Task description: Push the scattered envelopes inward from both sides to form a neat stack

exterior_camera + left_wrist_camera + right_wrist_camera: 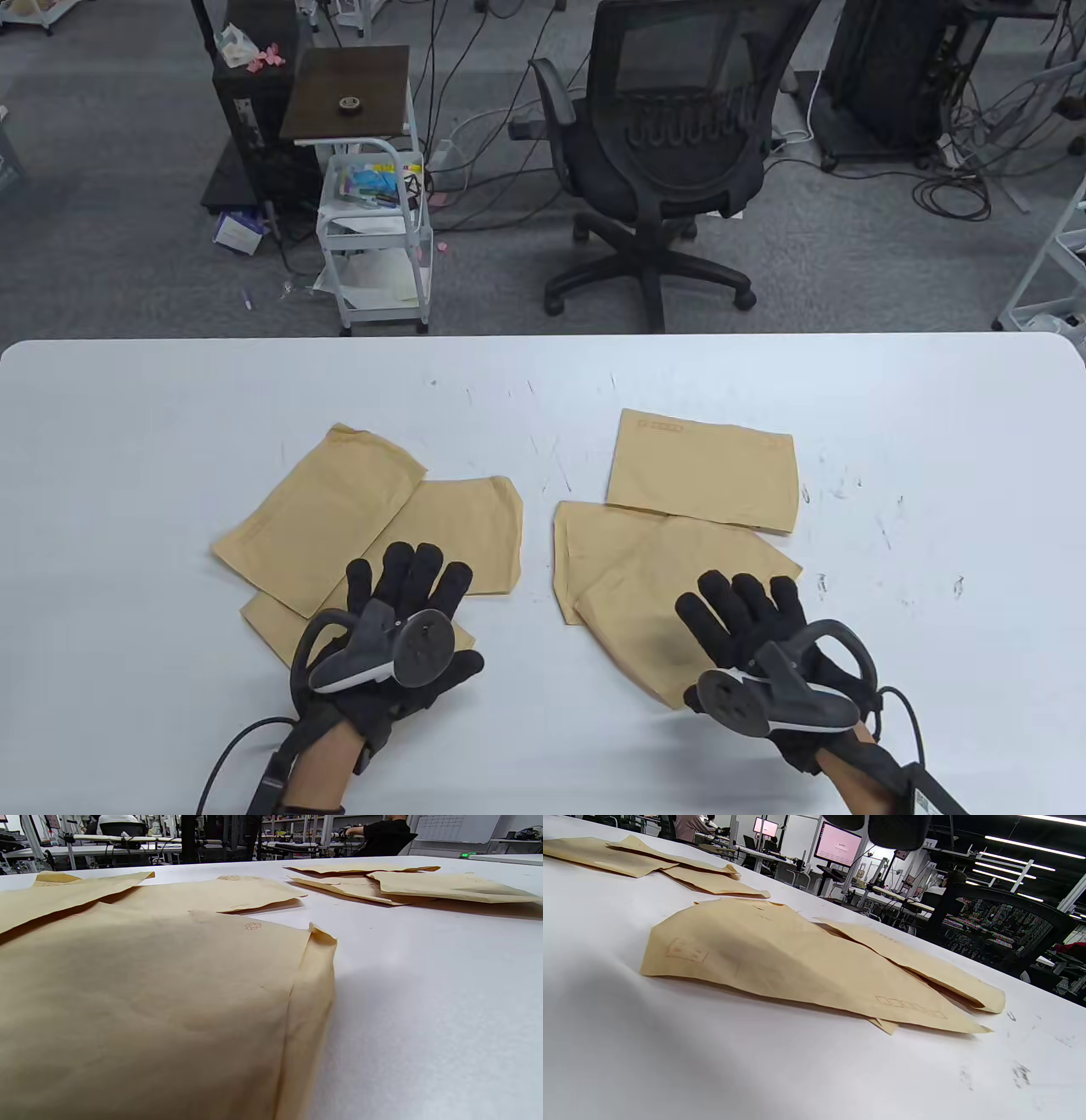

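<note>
Several tan envelopes lie in two loose groups on the white table (543,382). The left group (318,514) has three overlapping envelopes. The right group (704,471) has three more, one set apart at the back. My left hand (411,586) lies flat, fingers stretched, on the near part of the left group. My right hand (742,607) lies flat, fingers stretched, on the front envelope (645,628) of the right group. The left wrist view shows a close envelope (148,1005) and no fingers. The right wrist view shows the front envelope (780,959) with dark fingertips (899,830) at the top edge.
A strip of bare table (536,543) separates the two groups. Beyond the table's far edge stand a black office chair (670,144) and a small white cart (373,229). Cables lie on the floor.
</note>
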A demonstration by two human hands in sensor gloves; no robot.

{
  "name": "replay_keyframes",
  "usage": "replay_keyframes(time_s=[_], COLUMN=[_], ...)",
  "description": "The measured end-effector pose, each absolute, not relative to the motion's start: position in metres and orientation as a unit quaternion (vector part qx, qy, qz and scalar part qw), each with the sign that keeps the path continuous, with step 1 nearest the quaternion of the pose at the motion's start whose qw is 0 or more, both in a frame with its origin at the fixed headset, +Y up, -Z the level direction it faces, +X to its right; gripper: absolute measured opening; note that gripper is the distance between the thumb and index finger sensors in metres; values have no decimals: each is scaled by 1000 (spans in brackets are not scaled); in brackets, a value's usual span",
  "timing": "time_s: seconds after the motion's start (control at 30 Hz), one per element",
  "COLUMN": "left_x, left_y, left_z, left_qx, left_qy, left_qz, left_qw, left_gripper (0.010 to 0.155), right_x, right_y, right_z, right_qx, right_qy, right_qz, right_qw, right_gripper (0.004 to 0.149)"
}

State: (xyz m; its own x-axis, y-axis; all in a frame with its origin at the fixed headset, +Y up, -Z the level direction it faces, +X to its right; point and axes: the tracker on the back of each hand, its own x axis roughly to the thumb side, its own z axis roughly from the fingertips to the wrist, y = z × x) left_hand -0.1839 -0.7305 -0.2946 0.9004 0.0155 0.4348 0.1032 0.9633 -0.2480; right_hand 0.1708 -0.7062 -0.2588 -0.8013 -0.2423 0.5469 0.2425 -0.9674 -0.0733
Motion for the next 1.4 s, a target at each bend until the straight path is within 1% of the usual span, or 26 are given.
replay_keyframes(time_s=[0.17, 0.37, 0.47, 0.6, 0.67, 0.73, 0.77, 0.8, 0.83, 0.9, 0.93, 0.97, 1.0, 1.03, 1.07, 1.1, 1.13, 1.17, 1.2, 1.27, 1.37, 1.4], left_x=[-187, -195, -202, -214, -222, -230, -237, -245, -250, -267, -274, -279, -283, -287, -294, -298, -304, -310, -312, -317, -314, -311], left_y=[-733, -738, -743, -746, -744, -737, -732, -727, -725, -727, -733, -742, -752, -763, -774, -777, -780, -783, -785, -791, -792, -792], left_z=[-297, -302, -306, -312, -313, -318, -324, -333, -339, -353, -357, -358, -359, -360, -359, -358, -358, -358, -358, -357, -358, -358], left_qx=[-143, -164, -185, -194, -200, -197, -185, -173, -175, -203, -226, -238, -240, -257, -311, -328, -329, -317, -311, -326, -329, -327], left_qy=[-217, -201, -186, -160, -139, -129, -124, -104, -89, -51, -26, -23, -28, -28, -10, -3, 5, 9, 9, 23, 20, 17], left_qz=[-19, -7, -8, 8, 11, 18, 28, 42, 52, 70, 77, 80, 72, 52, 11, -9, -26, -20, -3, 34, 30, 26], left_qw=[965, 966, 965, 968, 970, 972, 974, 978, 979, 975, 971, 968, 968, 965, 950, 945, 944, 948, 950, 945, 944, 945], left_gripper=[92, 92, 92, 91, 90, 91, 90, 90, 90, 89, 90, 92, 93, 93, 95, 96, 97, 97, 97, 97, 95, 94], right_x=[168, 171, 173, 179, 183, 187, 188, 188, 189, 192, 195, 199, 204, 208, 215, 219, 224, 231, 236, 245, 250, 249], right_y=[-706, -711, -715, -716, -711, -697, -688, -679, -672, -663, -665, -671, -683, -695, -721, -733, -744, -754, -760, -768, -776, -779], right_z=[-264, -266, -268, -272, -274, -278, -283, -290, -298, -318, -328, -338, -348, -354, -362, -365, -366, -368, -369, -372, -375, -375], right_qx=[-286, -279, -272, -263, -252, -241, -236, -228, -215, -175, -156, -143, -131, -119, -100, -97, -89, -75, -70, -68, -64, -64], right_qy=[-4, -20, -31, -40, -44, -26, -19, -20, -28, -51, -47, -48, -62, -74, -96, -119, -149, -166, -168, -167, -190, -203], right_qz=[-951, -952, -953, -956, -960, -966, -969, -971, -974, -982, -986, -988, -989, -990, -990, -987, -982, -978, -977, -980, -979, -977], right_qw=[115, 126, 126, 120, 114, 92, 76, 65, 61, 51, 43, 33, 24, 22, 30, 46, 73, 97, 107, 79, 19, 16], right_gripper=[89, 89, 89, 89, 89, 89, 89, 90, 90, 92, 92, 92, 93, 93, 94, 95, 97, 98, 98, 98, 97, 96])
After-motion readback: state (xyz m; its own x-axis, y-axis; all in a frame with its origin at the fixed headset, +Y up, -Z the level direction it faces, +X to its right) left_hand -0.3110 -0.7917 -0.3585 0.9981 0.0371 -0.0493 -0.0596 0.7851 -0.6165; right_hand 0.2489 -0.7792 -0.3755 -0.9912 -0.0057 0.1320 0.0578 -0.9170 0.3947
